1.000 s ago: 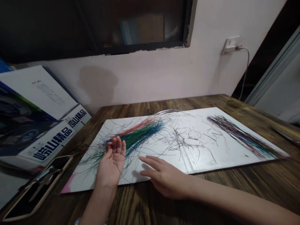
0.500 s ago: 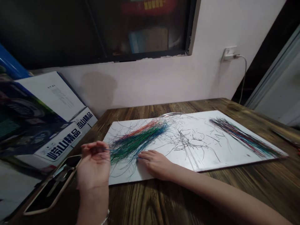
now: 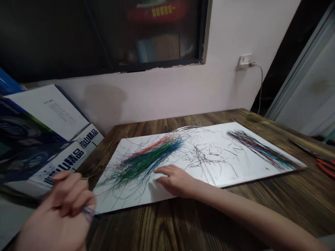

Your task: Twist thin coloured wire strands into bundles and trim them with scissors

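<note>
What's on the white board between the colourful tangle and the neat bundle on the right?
Loose dark strands, scattered thinly over the board; nothing else lies between tangle and bundle, as the head view shows.

This looks like a makeshift work corner in a home or small workshop. A worn wooden table (image 3: 235,212) stands against a plain white wall (image 3: 170,94) under a dark window (image 3: 65,31). On the table, a white board (image 3: 225,174) is strewn with coloured wire strands (image 3: 146,158). Red-handled pliers (image 3: 326,166), a printed carton (image 3: 65,162) and a wall socket (image 3: 244,62) with a cable plugged in complete the scene.
</note>
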A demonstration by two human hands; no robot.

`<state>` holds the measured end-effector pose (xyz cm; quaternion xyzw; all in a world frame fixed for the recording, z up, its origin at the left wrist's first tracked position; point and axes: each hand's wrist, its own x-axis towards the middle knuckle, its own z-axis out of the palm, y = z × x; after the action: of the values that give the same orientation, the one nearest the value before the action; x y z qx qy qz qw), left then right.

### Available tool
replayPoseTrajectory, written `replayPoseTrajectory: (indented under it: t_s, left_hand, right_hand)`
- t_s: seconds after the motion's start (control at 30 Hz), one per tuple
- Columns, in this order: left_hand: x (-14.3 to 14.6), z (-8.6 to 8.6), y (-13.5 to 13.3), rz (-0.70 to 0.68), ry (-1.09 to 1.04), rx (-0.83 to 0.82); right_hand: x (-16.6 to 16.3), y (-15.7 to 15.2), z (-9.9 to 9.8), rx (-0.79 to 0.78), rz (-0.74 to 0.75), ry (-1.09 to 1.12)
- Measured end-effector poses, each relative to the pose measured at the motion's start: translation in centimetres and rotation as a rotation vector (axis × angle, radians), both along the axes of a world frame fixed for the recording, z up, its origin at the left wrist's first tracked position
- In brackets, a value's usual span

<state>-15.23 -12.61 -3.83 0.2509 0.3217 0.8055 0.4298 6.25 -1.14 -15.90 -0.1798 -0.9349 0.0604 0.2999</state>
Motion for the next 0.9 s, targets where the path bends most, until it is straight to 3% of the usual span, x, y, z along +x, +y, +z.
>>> replayPoseTrajectory:
  t_s: [0.13,0.27,0.37,0.43,0.53,0.7,0.9]
  left_hand:
    - [6.0,-0.2,1.1,-0.093,0.066,-0.179]
    - [8.7,-1.1,2.4,-0.103,0.318,-0.233]
    - [9.9,-2.5,3.6,0.014,0.747,-0.232]
    - [10.5,-3.6,4.6,0.181,1.149,-0.224]
    - [11.1,-5.7,5.8,0.215,1.517,-0.162]
    - [11.0,-8.5,6.8,0.242,1.644,-0.121]
    - [10.7,-10.1,6.7,0.265,1.665,-0.119]
  right_hand:
    - [5.3,3.0,0.9,-0.157,-0.282,0.225]
    - [9.6,5.4,0.1,-0.394,-0.460,0.330]
    - [10.4,5.6,-0.9,-0.572,-0.440,0.352]
    - [10.3,5.7,-1.3,-0.672,-0.416,0.372]
    - [10.6,6.8,-0.9,-0.813,-0.413,0.400]
    - [11.8,10.4,0.8,-1.083,-0.470,0.486]
    - [9.8,13.2,1.6,-1.318,-0.469,0.532]
